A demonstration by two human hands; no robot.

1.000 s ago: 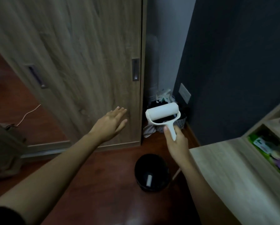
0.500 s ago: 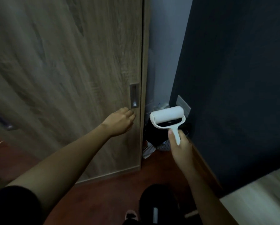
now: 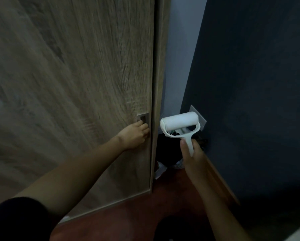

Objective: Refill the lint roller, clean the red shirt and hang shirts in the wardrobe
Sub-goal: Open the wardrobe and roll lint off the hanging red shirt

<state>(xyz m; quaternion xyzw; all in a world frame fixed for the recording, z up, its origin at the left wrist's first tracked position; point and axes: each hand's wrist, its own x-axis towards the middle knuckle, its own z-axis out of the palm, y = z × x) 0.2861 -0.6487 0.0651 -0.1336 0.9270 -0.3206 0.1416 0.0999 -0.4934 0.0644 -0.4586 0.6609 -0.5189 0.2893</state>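
A person's left hand (image 3: 134, 136) hooks its curled fingers into the recessed metal handle (image 3: 143, 117) at the right edge of a wood-grain wardrobe door (image 3: 76, 84). Just to the right, the right hand (image 3: 192, 153) grips the stem of a white plastic lint roller (image 3: 179, 121), its roll held up near a dark blue wall (image 3: 250, 84), above a reddish-brown floor (image 3: 128, 223).

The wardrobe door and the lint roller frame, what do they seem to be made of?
Wardrobe door: wood-grain board, matte, probably laminate; the streaked grain shows, but blur leaves real wood possible. Lint roller frame: white plastic, smooth, slightly glossy, judged by its moulded one-piece shape.
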